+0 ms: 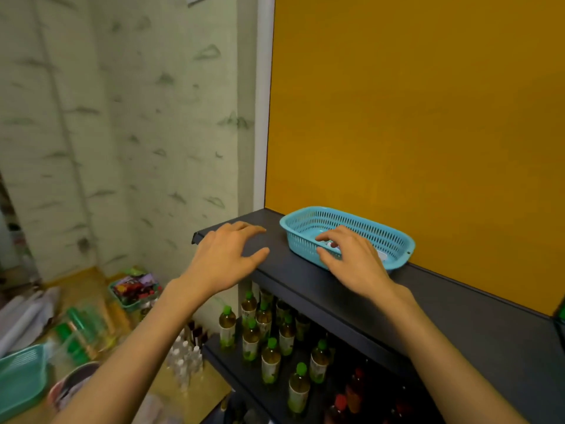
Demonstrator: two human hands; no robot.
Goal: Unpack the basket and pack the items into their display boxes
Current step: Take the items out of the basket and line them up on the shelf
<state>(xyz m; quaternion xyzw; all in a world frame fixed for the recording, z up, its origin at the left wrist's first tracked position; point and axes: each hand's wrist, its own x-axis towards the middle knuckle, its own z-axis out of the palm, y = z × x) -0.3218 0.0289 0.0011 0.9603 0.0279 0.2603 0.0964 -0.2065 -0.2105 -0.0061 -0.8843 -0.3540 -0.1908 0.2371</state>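
Two hands are reaching over a dark shelf (305, 280). At two o'clock, the right hand (351, 255) is hovering over the blue basket (394, 237), fingers loosely spread; the left hand (226, 252) is lying open at ten o'clock.

Perforated plastic basket (394, 237); matt dark shelf (458, 319); matt ochre panel (428, 102)

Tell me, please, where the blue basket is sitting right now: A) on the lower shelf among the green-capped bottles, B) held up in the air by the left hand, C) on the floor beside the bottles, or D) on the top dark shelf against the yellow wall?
D: the blue basket rests on the top dark shelf in front of the yellow wall, with the right hand reaching into it.
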